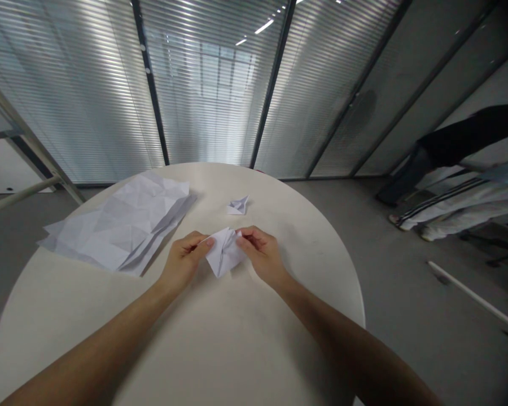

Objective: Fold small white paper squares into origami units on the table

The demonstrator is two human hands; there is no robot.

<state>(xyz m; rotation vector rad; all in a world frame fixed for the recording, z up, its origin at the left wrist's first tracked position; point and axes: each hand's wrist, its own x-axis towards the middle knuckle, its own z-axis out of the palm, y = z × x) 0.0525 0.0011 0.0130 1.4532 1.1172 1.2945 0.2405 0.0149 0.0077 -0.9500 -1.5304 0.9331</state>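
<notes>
As your left hand (186,256) and right hand (265,254) pinch opposite edges of the folded paper (224,254) above the white counter (237,349) — light, crisp, easily creased (by its look) — grip the layered corners gently, clear of the central fold.

So a white folded paper (224,252) is being held up by both hands (185,256) (260,251) over the desk (237,349), pinched at its two sides, flattish and pointed at the bottom, with a crease line running down the middle.
</notes>
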